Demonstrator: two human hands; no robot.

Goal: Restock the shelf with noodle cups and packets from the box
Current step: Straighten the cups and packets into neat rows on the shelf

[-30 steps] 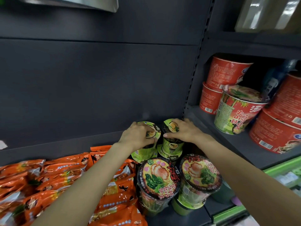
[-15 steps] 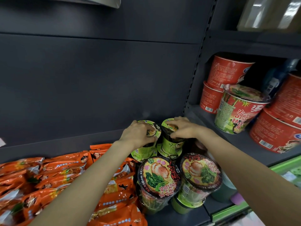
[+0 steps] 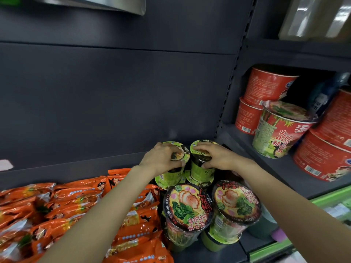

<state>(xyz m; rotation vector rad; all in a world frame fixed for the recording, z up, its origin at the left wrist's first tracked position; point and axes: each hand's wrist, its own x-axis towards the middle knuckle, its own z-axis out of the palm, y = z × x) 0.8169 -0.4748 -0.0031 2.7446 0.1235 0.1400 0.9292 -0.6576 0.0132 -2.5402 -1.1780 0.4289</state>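
Two small green noodle cups stand at the back of the dark shelf (image 3: 212, 253), each stacked on another green cup. My left hand (image 3: 161, 160) grips the lid rim of the left green cup (image 3: 171, 177) from above. My right hand (image 3: 218, 156) grips the top of the right green cup (image 3: 202, 171), fingers over the lid and thumb on its side. In front stand two taller cups with black-rimmed pork-and-spinach lids (image 3: 188, 207), (image 3: 236, 204), stacked on other cups. The box is out of view.
Orange noodle packets (image 3: 79, 215) fill the shelf's left half in rows. On the neighbouring shelf to the right sit red noodle bowls (image 3: 266, 88) and a green-and-red bowl (image 3: 279, 133). The dark back panel (image 3: 114, 92) rises behind the cups.
My right hand has shifted its hold on the right green cup, thumb now on the cup's side. The left hand has stayed on its cup. The camera has tilted slightly.
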